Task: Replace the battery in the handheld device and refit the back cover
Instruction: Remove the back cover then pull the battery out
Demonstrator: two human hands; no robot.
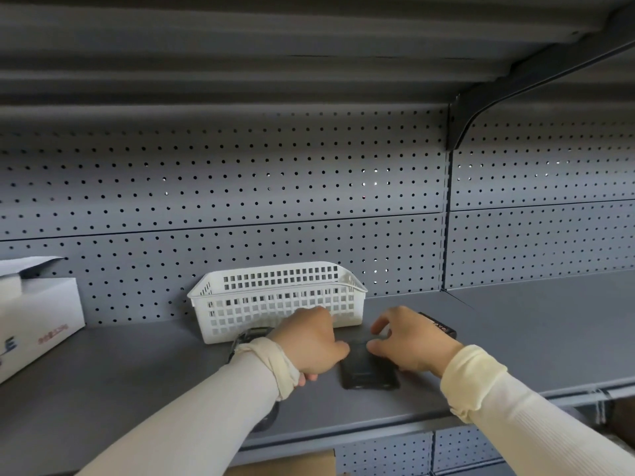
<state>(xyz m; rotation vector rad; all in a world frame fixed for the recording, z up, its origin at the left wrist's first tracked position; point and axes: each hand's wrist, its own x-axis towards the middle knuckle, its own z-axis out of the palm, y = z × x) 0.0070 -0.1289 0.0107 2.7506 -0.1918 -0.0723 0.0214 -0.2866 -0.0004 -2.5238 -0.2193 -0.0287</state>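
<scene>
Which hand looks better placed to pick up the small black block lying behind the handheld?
Probably the right hand: the small black rectangular block with a red label lies just behind its knuckles, while the left hand sits across the flat black handheld device.

Head view, looking down at shelf (137,379).

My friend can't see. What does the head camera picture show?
Two hands, left and right, press on a black handheld device lying on a grey shelf. A white basket stands just behind them.
</scene>
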